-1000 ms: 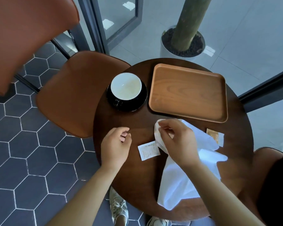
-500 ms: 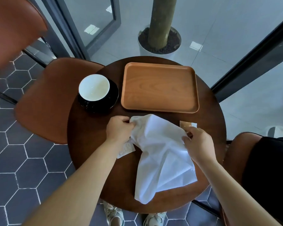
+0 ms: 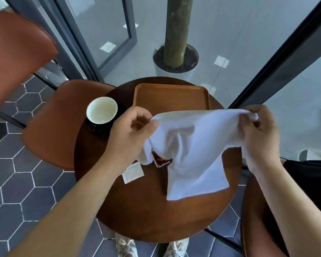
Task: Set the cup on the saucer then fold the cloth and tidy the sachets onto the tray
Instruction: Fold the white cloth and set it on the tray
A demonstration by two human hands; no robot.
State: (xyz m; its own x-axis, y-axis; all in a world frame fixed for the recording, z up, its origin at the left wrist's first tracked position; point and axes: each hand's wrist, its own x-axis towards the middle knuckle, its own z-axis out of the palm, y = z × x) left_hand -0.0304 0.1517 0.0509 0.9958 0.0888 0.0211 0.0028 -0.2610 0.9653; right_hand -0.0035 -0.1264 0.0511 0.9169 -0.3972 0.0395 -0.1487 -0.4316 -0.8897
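Cloth (image 3: pixel 191 145): white, lifted above the round table (image 3: pixel 137 210), stretched between both hands by its top edge, the rest hanging loose and creased toward 6 o'clock.
Left hand (image 3: pixel 132 130): thumb and fingers pinched on the cloth's left corner, at about 9 o'clock of the cloth.
Right hand (image 3: pixel 258 132): fingertips pinched on the cloth's right corner, at about 3 o'clock of it.
White sachet (image 3: pixel 133 172): flat on the table, just under the left wrist, at 7 o'clock of the cloth.
Red and black sachet (image 3: pixel 160 160): on the table, partly hidden by the cloth's hanging edge.
Cup (image 3: pixel 102 110): white inside, upright on the black saucer (image 3: pixel 98 129), at 10 o'clock on the table.
Tray (image 3: pixel 170 97): wooden, at 12 o'clock on the table, its near edge hidden by the cloth; what shows of it is bare.
Chair (image 3: pixel 50 125): brown seat at 9 o'clock of the table.
Plant pot (image 3: pixel 174 67): beyond the table at 12 o'clock, on the grey floor.
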